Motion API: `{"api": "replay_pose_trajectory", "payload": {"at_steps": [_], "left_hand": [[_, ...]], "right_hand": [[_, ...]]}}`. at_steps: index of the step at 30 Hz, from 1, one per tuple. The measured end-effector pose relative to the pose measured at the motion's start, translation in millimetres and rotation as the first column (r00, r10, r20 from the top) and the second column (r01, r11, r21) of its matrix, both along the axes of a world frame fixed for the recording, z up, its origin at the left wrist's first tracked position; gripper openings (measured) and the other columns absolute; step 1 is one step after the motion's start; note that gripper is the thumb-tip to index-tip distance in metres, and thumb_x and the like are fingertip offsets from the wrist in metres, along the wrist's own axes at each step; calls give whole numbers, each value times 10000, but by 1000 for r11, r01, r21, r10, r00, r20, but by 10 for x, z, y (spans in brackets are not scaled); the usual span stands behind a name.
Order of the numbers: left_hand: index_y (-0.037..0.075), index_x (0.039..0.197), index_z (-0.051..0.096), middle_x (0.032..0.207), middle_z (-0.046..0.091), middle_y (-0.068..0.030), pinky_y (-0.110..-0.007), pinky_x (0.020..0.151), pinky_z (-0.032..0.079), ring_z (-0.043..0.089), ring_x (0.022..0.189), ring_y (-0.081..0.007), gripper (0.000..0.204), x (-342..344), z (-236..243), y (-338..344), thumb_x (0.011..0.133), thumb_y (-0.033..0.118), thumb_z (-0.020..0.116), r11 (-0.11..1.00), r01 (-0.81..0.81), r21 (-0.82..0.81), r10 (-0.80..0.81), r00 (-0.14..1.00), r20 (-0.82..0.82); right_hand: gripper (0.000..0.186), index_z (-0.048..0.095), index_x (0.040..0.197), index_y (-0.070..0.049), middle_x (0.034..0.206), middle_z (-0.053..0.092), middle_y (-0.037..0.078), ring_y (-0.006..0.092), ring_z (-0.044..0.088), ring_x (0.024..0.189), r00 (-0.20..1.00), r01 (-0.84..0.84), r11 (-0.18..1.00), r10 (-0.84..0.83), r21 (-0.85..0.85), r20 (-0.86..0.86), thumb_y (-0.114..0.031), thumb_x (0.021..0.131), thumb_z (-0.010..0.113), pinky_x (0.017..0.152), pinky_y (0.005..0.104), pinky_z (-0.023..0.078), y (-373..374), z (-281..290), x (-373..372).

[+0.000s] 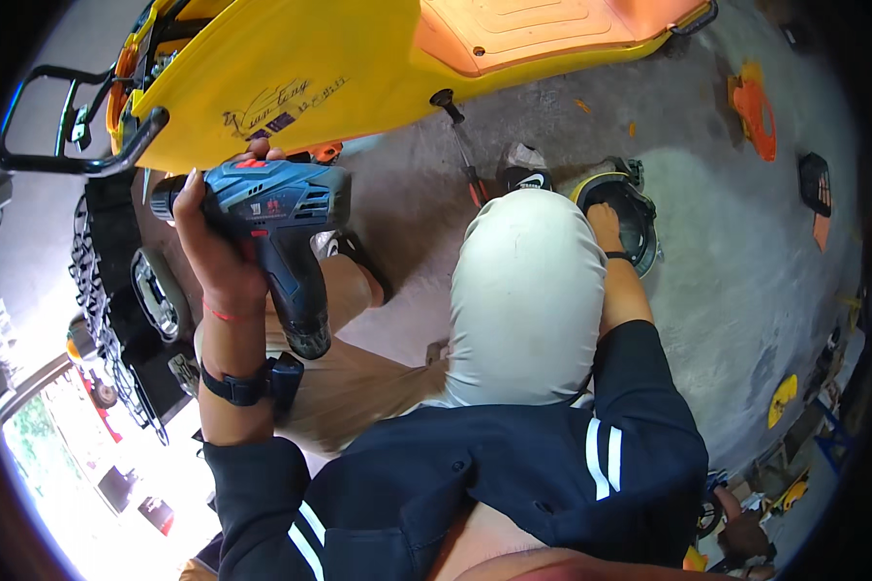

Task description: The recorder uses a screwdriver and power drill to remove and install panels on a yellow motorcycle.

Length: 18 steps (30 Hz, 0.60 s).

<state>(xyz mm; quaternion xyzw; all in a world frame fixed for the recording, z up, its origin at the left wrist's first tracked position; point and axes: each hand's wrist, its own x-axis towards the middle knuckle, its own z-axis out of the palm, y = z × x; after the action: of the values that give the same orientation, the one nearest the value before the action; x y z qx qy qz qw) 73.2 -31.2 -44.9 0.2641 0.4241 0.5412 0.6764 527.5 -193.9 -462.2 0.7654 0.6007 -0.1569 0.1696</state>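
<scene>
My left hand point(225, 242) is raised on the left, its fingers wrapped round the body of a blue and black cordless drill point(276, 198). The drill's chuck points left and its grip hangs down. Just above it is the lower side of a large yellow shell point(291, 87) with handwriting on it. On the right, my right hand point(606, 229) reaches down into a round yellow-rimmed container with a dark inside point(639, 218), which looks like an upturned helmet on the floor. The fingers are hidden in it.
An orange panel point(533, 29) tops the yellow shell, and a black tubular bar point(77, 167) juts from its left end. A long tool with a red handle point(477, 186) lies below the shell. An orange part point(752, 111) and a black grille point(816, 184) lie at right.
</scene>
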Motion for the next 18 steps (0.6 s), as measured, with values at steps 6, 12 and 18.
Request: {"api": "replay_pose_trajectory", "payload": {"at_steps": [6, 12, 18], "left_hand": [[-60, 1271, 482, 1140, 622, -172, -446, 985, 497, 621, 1077, -275, 590, -110, 63, -33, 920, 412, 529, 994, 107, 7, -107, 991, 84], [-12, 1233, 504, 1194, 626, -148, -428, 1005, 485, 609, 1131, -268, 486, -44, 70, -70, 930, 366, 545, 980, 189, 54, -195, 970, 142], [16, 1109, 595, 1058, 677, -114, -327, 836, 550, 668, 944, -184, 242, 15, 278, -271, 931, 177, 620, 929, 246, 277, -251, 968, -19]], "right_hand": [[316, 696, 948, -18, 1009, 693, 237, 409, 666, 959, 785, 559, 819, -473, 127, -401, -275, 767, 674, 848, 466, 517, 176, 529, -97], [132, 607, 1018, -29, 754, 623, 65, 145, 612, 617, 74, 956, 287, -425, -57, -902, -78, 899, 577, 524, 243, 482, 68, 976, 770], [194, 576, 1162, -27, 988, 642, 56, 108, 574, 790, 206, 872, 395, 243, 290, -948, -62, 971, 578, 733, 263, 507, 590, 3963, -99]]}}
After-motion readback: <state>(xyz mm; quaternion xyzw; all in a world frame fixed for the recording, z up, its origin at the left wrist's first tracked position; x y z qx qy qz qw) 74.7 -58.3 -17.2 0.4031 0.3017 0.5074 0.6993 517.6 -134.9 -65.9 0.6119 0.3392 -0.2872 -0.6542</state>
